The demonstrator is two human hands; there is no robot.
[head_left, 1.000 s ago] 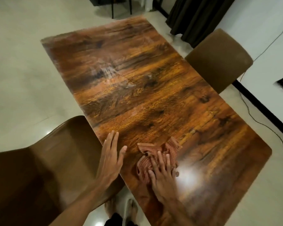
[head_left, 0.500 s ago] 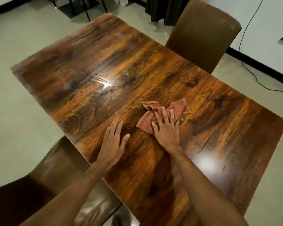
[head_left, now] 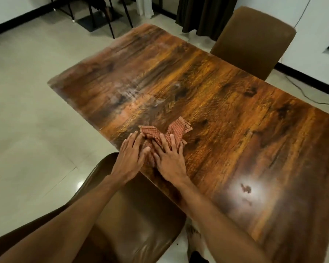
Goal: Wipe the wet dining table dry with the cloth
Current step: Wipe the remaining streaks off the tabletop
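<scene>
**Cloth pressed flat under both grips near the counter edge**

The cloth is bunched on the counter, with most of it pinned beneath the right grip. The left grip touches its nearer side. Both grips are spread wide with straight fingers. Nothing is pinched, so the cloth is pressed rather than held. Two loose corners stick out just ahead of the right fingertips.

A dull, streaked wet patch is seen well ahead of the grips, slightly to the left grip's side. A glare spot lies out beyond the right grip. Whether it is wet cannot be told.

The step in hand is judged to be a push stroke away from the body, toward that patch. It would be done best with weight spread evenly through both palms. The cloth should first be opened out, so that more of it meets the surface. Strokes are best overlapped and run along the grain. The edge just behind the grips should be watched, so that water is not dragged off onto the chair below the wrists.
</scene>
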